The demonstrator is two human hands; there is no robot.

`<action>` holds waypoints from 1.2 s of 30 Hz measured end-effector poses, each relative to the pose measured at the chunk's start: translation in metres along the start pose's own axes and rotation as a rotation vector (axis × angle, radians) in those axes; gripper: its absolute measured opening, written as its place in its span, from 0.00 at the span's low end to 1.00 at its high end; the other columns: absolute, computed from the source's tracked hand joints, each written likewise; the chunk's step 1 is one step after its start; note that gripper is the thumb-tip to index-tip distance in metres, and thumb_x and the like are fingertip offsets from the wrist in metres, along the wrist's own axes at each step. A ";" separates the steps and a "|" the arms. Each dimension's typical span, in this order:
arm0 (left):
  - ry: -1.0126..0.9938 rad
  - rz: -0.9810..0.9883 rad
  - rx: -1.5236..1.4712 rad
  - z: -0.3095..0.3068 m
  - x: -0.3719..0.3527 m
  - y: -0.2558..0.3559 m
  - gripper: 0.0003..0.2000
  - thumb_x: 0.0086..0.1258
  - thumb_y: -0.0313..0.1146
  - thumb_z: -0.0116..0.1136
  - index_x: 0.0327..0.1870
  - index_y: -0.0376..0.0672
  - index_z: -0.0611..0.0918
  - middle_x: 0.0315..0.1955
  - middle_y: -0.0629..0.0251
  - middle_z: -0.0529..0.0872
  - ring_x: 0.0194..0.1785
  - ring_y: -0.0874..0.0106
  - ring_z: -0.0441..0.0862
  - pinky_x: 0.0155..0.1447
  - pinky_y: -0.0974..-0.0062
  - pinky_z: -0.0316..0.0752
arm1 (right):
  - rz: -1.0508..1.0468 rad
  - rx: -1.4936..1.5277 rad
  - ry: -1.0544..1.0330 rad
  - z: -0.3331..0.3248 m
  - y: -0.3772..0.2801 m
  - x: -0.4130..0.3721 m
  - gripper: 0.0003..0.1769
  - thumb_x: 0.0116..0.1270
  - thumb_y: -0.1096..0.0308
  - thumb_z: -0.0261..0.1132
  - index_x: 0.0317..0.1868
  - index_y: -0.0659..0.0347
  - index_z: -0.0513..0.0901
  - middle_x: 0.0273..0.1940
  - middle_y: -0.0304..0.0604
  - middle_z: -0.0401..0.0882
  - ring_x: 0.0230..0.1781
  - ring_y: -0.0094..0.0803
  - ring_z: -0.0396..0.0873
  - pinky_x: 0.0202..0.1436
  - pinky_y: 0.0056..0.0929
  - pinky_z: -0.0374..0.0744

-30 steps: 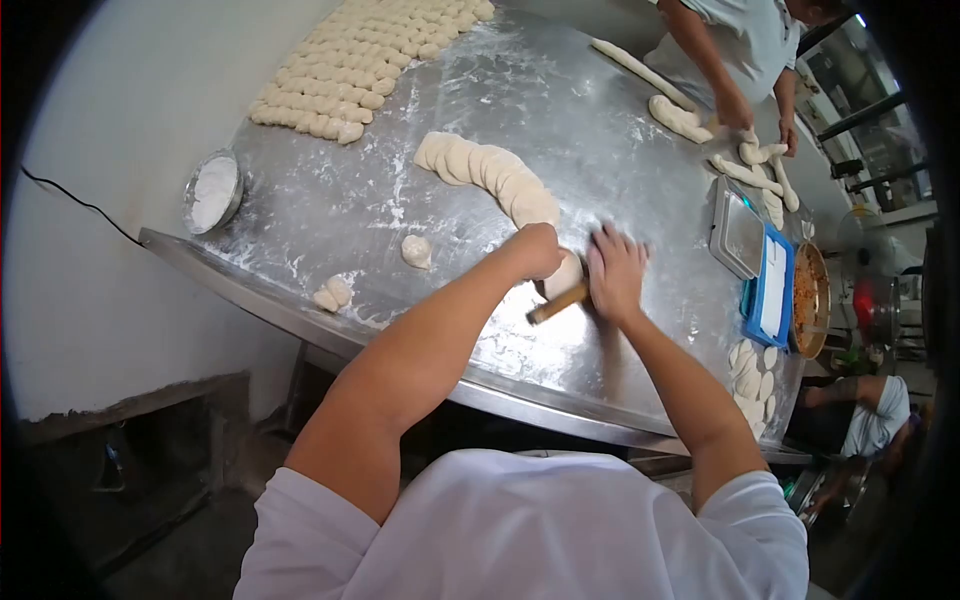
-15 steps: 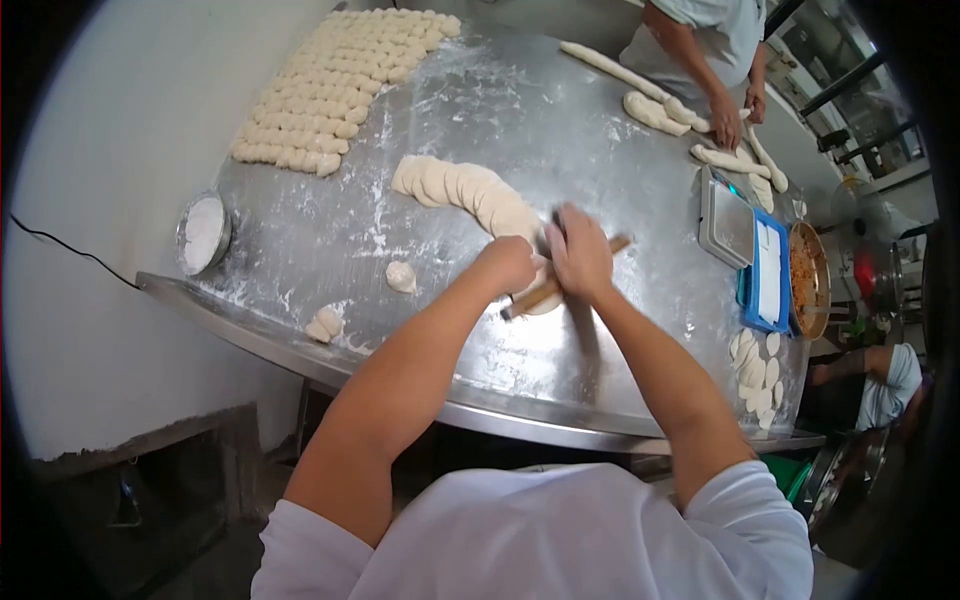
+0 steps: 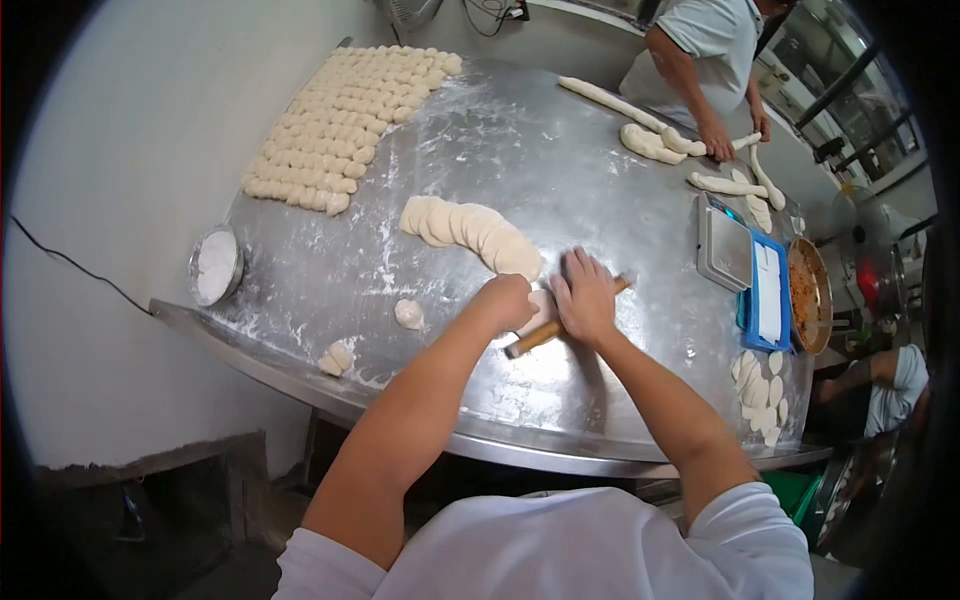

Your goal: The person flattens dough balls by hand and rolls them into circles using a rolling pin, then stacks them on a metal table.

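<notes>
My left hand [image 3: 507, 302] is closed, pinching the edge of a small flat dough round [image 3: 541, 312] on the metal table. My right hand [image 3: 586, 297] lies palm down across a wooden rolling pin [image 3: 541, 338], its fingers stretched forward and thumb apart. The pin lies at a slant beside the dough round; part of it is hidden under the palm. Just beyond my hands curves an overlapping row of rolled dough rounds [image 3: 470, 228]. Left of my left forearm sit a dough ball [image 3: 409, 314] and a dough lump [image 3: 336, 359].
Many dough pieces [image 3: 350, 120] stand in rows at the far left, above a bowl of flour [image 3: 216, 264]. To the right are a scale [image 3: 724, 246], a blue tray [image 3: 780, 338] and a pan of filling [image 3: 808, 295]. Across the table a co-worker's hand [image 3: 715, 138] handles dough ropes.
The whole scene sits lower in view. My right hand has shifted slightly on the rolling pin. More of the dough round shows beside my left hand.
</notes>
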State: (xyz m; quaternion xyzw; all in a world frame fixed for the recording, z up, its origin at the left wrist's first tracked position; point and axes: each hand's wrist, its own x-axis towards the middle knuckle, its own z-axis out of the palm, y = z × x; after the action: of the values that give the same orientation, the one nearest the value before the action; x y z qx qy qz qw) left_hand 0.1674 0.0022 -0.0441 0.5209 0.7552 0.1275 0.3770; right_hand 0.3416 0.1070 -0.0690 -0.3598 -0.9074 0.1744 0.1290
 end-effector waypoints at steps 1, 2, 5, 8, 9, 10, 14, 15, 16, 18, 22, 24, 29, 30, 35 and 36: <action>0.024 0.021 -0.029 -0.002 0.001 0.002 0.20 0.74 0.43 0.73 0.54 0.32 0.91 0.50 0.39 0.92 0.57 0.44 0.90 0.64 0.55 0.83 | -0.044 -0.034 -0.015 -0.008 0.014 -0.025 0.33 0.82 0.52 0.60 0.77 0.68 0.75 0.80 0.64 0.68 0.81 0.61 0.65 0.85 0.63 0.59; 0.055 0.047 -0.052 -0.008 0.000 0.006 0.20 0.76 0.42 0.72 0.56 0.32 0.90 0.54 0.37 0.91 0.61 0.43 0.88 0.66 0.54 0.81 | -0.049 -0.074 -0.061 -0.017 0.025 -0.052 0.33 0.83 0.54 0.59 0.78 0.68 0.73 0.82 0.66 0.64 0.82 0.65 0.61 0.87 0.65 0.55; 0.306 0.004 -0.277 -0.019 0.006 0.005 0.22 0.76 0.42 0.71 0.58 0.31 0.89 0.55 0.36 0.91 0.61 0.43 0.88 0.67 0.54 0.81 | -0.036 -0.152 -0.205 -0.050 0.041 -0.106 0.34 0.85 0.52 0.56 0.83 0.61 0.71 0.86 0.64 0.56 0.87 0.67 0.51 0.90 0.69 0.46; 0.439 -0.080 -0.142 -0.046 -0.006 0.011 0.23 0.76 0.43 0.71 0.64 0.36 0.87 0.57 0.42 0.91 0.63 0.48 0.88 0.68 0.55 0.81 | -0.076 -0.134 -0.140 -0.045 0.049 -0.107 0.33 0.84 0.52 0.58 0.82 0.59 0.72 0.85 0.62 0.58 0.87 0.66 0.52 0.88 0.72 0.45; 0.488 -0.093 -0.077 -0.056 -0.011 0.010 0.24 0.77 0.43 0.71 0.67 0.37 0.86 0.59 0.44 0.90 0.65 0.50 0.88 0.68 0.55 0.82 | -0.092 -0.136 -0.114 -0.040 0.049 -0.102 0.33 0.83 0.51 0.58 0.81 0.59 0.73 0.85 0.61 0.60 0.87 0.66 0.53 0.88 0.73 0.45; 0.453 -0.134 -0.149 -0.073 -0.021 0.009 0.23 0.75 0.42 0.72 0.65 0.39 0.87 0.60 0.46 0.90 0.66 0.50 0.86 0.69 0.55 0.81 | -0.108 -0.135 -0.093 -0.036 0.047 -0.098 0.33 0.83 0.51 0.59 0.80 0.59 0.73 0.84 0.61 0.61 0.86 0.66 0.54 0.88 0.74 0.45; 0.181 -0.196 0.266 -0.111 -0.066 -0.045 0.24 0.65 0.44 0.79 0.59 0.40 0.89 0.55 0.47 0.91 0.59 0.49 0.89 0.63 0.55 0.83 | -0.102 -0.107 -0.021 -0.028 0.047 -0.092 0.31 0.80 0.51 0.62 0.76 0.57 0.78 0.79 0.57 0.68 0.84 0.63 0.58 0.88 0.74 0.44; 0.063 -0.225 0.308 -0.102 -0.072 -0.079 0.24 0.64 0.44 0.79 0.57 0.41 0.89 0.55 0.47 0.91 0.59 0.48 0.88 0.64 0.54 0.82 | -0.099 -0.097 -0.021 -0.026 0.047 -0.093 0.30 0.80 0.51 0.62 0.75 0.57 0.79 0.79 0.57 0.69 0.84 0.62 0.59 0.88 0.74 0.45; -0.049 -0.250 0.348 -0.091 -0.074 -0.100 0.23 0.63 0.44 0.80 0.55 0.41 0.89 0.54 0.48 0.90 0.59 0.48 0.88 0.64 0.53 0.82 | -0.100 -0.091 -0.018 -0.026 0.047 -0.091 0.30 0.79 0.51 0.62 0.75 0.57 0.79 0.78 0.56 0.69 0.84 0.62 0.59 0.88 0.74 0.45; -0.069 -0.134 0.340 -0.061 -0.075 -0.107 0.22 0.63 0.44 0.81 0.53 0.42 0.87 0.53 0.49 0.89 0.59 0.47 0.86 0.65 0.51 0.81 | -0.089 -0.082 -0.002 -0.028 0.046 -0.090 0.29 0.78 0.52 0.64 0.73 0.56 0.81 0.77 0.55 0.71 0.83 0.60 0.60 0.88 0.75 0.45; 0.049 0.154 0.081 -0.009 -0.058 -0.073 0.22 0.66 0.47 0.81 0.50 0.42 0.86 0.53 0.47 0.86 0.60 0.46 0.84 0.65 0.49 0.79 | -0.088 -0.084 -0.001 -0.028 0.046 -0.090 0.29 0.77 0.52 0.65 0.72 0.56 0.82 0.77 0.55 0.72 0.83 0.59 0.61 0.88 0.74 0.45; 0.056 0.158 0.070 -0.003 -0.049 -0.032 0.21 0.71 0.51 0.76 0.48 0.41 0.86 0.49 0.46 0.88 0.57 0.46 0.85 0.63 0.49 0.80 | -0.101 -0.084 -0.003 -0.026 0.047 -0.089 0.29 0.77 0.52 0.65 0.72 0.56 0.82 0.77 0.54 0.72 0.83 0.59 0.61 0.88 0.74 0.45; 0.096 0.076 0.208 0.022 -0.015 0.000 0.25 0.86 0.55 0.56 0.41 0.40 0.88 0.36 0.51 0.91 0.41 0.46 0.90 0.50 0.49 0.84 | -0.094 -0.079 0.003 -0.030 0.045 -0.089 0.29 0.77 0.52 0.66 0.72 0.56 0.83 0.77 0.54 0.72 0.83 0.59 0.62 0.88 0.74 0.45; 0.130 0.117 0.258 0.027 -0.014 -0.001 0.25 0.87 0.55 0.54 0.41 0.40 0.88 0.36 0.51 0.91 0.39 0.47 0.90 0.48 0.49 0.84 | -0.091 -0.077 0.003 -0.029 0.044 -0.089 0.29 0.77 0.52 0.66 0.72 0.56 0.83 0.77 0.54 0.72 0.83 0.59 0.62 0.88 0.74 0.46; 0.220 0.370 0.364 0.043 0.004 -0.002 0.26 0.88 0.55 0.50 0.39 0.42 0.87 0.35 0.52 0.91 0.36 0.50 0.91 0.44 0.49 0.84 | -0.098 -0.110 0.008 -0.028 0.045 -0.088 0.29 0.77 0.52 0.66 0.71 0.56 0.82 0.76 0.54 0.73 0.82 0.59 0.63 0.87 0.74 0.47; 0.215 0.345 0.364 0.043 0.005 0.000 0.25 0.87 0.55 0.52 0.41 0.41 0.87 0.35 0.52 0.91 0.38 0.50 0.91 0.45 0.49 0.84 | -0.107 -0.116 0.018 -0.027 0.045 -0.088 0.28 0.77 0.52 0.66 0.71 0.56 0.82 0.76 0.54 0.73 0.81 0.59 0.64 0.87 0.75 0.47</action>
State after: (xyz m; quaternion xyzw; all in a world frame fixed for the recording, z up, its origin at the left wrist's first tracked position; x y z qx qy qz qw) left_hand 0.1966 -0.0017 -0.0756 0.6844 0.7015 0.1066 0.1677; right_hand 0.4409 0.0825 -0.0724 -0.3192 -0.9327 0.1113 0.1254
